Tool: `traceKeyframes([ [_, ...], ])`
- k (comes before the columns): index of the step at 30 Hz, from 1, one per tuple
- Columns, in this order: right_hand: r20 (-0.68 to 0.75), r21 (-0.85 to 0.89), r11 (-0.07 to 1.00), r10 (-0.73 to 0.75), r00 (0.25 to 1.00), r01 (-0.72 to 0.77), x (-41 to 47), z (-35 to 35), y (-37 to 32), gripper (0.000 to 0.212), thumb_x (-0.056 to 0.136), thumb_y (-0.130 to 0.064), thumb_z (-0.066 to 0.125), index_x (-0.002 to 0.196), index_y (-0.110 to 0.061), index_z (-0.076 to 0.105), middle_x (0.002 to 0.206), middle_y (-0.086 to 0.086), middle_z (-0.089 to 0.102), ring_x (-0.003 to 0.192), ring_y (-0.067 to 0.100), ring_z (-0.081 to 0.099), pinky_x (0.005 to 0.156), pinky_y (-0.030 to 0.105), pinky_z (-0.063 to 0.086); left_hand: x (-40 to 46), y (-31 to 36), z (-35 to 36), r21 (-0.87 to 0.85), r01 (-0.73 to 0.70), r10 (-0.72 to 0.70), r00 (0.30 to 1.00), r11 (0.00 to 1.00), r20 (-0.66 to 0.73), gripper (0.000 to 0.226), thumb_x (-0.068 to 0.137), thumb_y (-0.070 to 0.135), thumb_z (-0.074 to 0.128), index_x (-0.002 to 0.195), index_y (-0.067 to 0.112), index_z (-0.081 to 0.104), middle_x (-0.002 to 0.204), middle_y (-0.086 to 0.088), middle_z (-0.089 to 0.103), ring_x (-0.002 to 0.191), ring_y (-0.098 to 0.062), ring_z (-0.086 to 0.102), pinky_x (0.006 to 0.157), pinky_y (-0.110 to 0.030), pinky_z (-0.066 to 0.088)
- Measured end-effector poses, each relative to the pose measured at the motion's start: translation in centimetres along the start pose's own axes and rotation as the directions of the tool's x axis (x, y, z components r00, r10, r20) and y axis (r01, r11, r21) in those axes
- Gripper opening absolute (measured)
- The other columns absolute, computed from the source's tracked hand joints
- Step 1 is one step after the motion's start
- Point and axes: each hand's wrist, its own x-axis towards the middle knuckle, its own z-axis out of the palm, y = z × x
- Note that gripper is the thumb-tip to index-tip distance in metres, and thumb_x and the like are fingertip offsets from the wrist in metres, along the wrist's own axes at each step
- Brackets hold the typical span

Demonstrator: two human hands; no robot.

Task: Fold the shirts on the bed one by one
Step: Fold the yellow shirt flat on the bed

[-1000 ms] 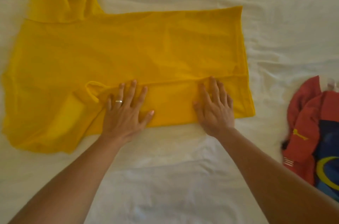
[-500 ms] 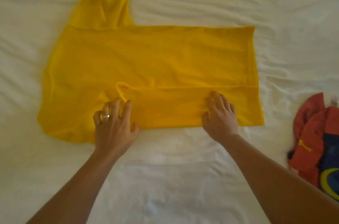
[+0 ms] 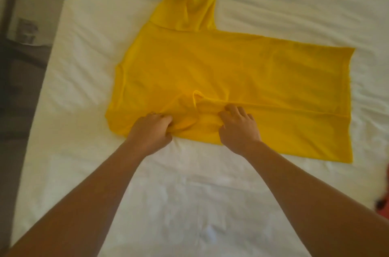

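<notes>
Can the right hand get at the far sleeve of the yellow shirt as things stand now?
Probably yes. The right hand rests on the near fold of the yellow shirt, and only flat cloth lies between it and the far sleeve. The left hand grips the near edge.

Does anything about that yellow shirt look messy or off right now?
Slightly. The yellow shirt lies mostly flat, but its near folded edge is bunched where the left hand grips it. The right hand rests beside that bunch. Nothing looks torn.
</notes>
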Motion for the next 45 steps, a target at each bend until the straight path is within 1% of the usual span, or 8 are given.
traceKeyframes([
  [5, -0.021, 0.015, 1.0, 0.024, 1.0, -0.023, 0.1, 0.1, -0.7, 0.037, 0.077, -0.021, 0.063, 0.113, -0.015, 0.064, 0.123, 0.013, 0.054, 0.113, 0.039, 0.052, 0.083, 0.048, 0.049, 3.5, -2.1, -6.2, -0.213, 0.056, 0.021, 0.938, 0.975, 0.347, 0.014, 0.083, 0.01, 0.067, 0.084, 0.024, 0.067, 0.082, -0.006, 0.065, 0.079, -0.023, 0.059, 0.065, -0.033, 0.042],
  [12, -0.012, 0.01, 0.995, 0.103, 0.995, -0.103, 0.7, -0.3, -1.7, 0.036, 0.08, -0.019, 0.062, 0.115, -0.012, 0.062, 0.123, 0.015, 0.051, 0.117, 0.039, 0.049, 0.088, 0.047, 0.047, 7.0, -4.6, -11.7, -0.33, 0.137, -0.294, 0.82, 0.934, -0.491, 0.039, 0.092, 0.03, 0.058, 0.131, 0.025, 0.061, 0.13, -0.01, 0.059, 0.12, -0.036, 0.054, 0.099, -0.046, 0.043],
  [17, 0.065, -0.052, 0.975, 0.217, 0.974, -0.214, 3.5, -3.5, -5.0, 0.036, 0.092, -0.034, 0.051, 0.119, -0.014, 0.064, 0.127, 0.013, 0.055, 0.121, 0.036, 0.052, 0.093, 0.043, 0.044, 2.5, -6.3, -6.0, -0.596, 0.269, -0.547, 0.76, 0.756, -0.351, 0.042, 0.09, 0.039, 0.059, 0.129, 0.022, 0.061, 0.124, -0.012, 0.059, 0.117, -0.037, 0.055, 0.098, -0.05, 0.044],
  [24, 0.034, 0.616, 0.737, 0.328, 0.944, -0.279, 12.1, -6.5, -8.9, 0.046, 0.091, -0.038, 0.067, 0.128, -0.013, 0.058, 0.125, 0.013, 0.063, 0.114, 0.031, 0.06, 0.084, 0.037, 0.044, -4.2, -7.0, 1.1, -0.571, 0.318, -0.498, 0.846, 0.756, -0.189, 0.079, 0.076, 0.082, 0.035, 0.127, 0.027, 0.061, 0.123, 0.001, 0.065, 0.116, -0.03, 0.053, 0.097, -0.046, 0.035],
  [29, 0.16, 0.799, 0.486, 0.396, 0.904, -0.355, 16.3, -6.3, -8.9, 0.015, 0.079, -0.018, 0.077, 0.074, -0.015, 0.063, 0.071, 0.006, 0.058, 0.064, 0.02, 0.052, 0.06, 0.035, 0.038, -4.6, -8.5, 3.4, -0.509, 0.201, -0.406, 0.852, 0.837, -0.33, 0.048, 0.082, 0.066, 0.05, 0.095, 0.024, 0.067, 0.09, 0.004, 0.067, 0.092, -0.031, 0.06, 0.082, -0.044, 0.039],
  [33, -0.062, 0.657, 0.658, 0.533, 0.844, -0.368, 15.6, -6.2, -7.8, 0.016, 0.083, -0.021, 0.067, 0.097, -0.013, 0.066, 0.104, 0.015, 0.066, 0.101, 0.035, 0.062, 0.083, 0.041, 0.046, -3.7, -10.0, 3.0, -0.755, 0.151, -0.563, 0.76, 0.639, -0.325, 0.034, 0.091, 0.05, 0.054, 0.083, 0.019, 0.068, 0.072, 0.002, 0.064, 0.075, -0.033, 0.064, 0.065, -0.035, 0.042],
  [36, -0.344, 0.345, 0.937, 0.173, 0.923, -0.047, 14.4, -5.5, -9.1, 0.04, 0.082, -0.024, 0.06, 0.12, -0.01, 0.06, 0.119, 0.02, 0.058, 0.111, 0.04, 0.054, 0.093, 0.043, 0.039, -3.7, -10.2, 2.6, -0.809, 0.15, -0.584, 0.766, 0.568, -0.268, 0.036, 0.089, 0.059, 0.052, 0.071, 0.029, 0.055, 0.063, 0.012, 0.054, 0.077, -0.03, 0.062, 0.066, -0.037, 0.04],
  [45, -0.011, -0.122, 0.944, -0.31, 0.951, 0.306, 18.1, -5.4, -14.8, 0.052, 0.097, -0.048, 0.053, 0.147, -0.033, 0.046, 0.155, 0.005, 0.035, 0.138, 0.034, 0.033, 0.107, 0.051, 0.036, -4.7, -11.3, 3.3, -0.561, 0.295, -0.506, 0.821, 0.773, -0.264, 0.037, 0.078, 0.064, 0.053, 0.08, 0.027, 0.06, 0.068, 0.013, 0.053, 0.097, -0.025, 0.053, 0.08, -0.039, 0.023],
])
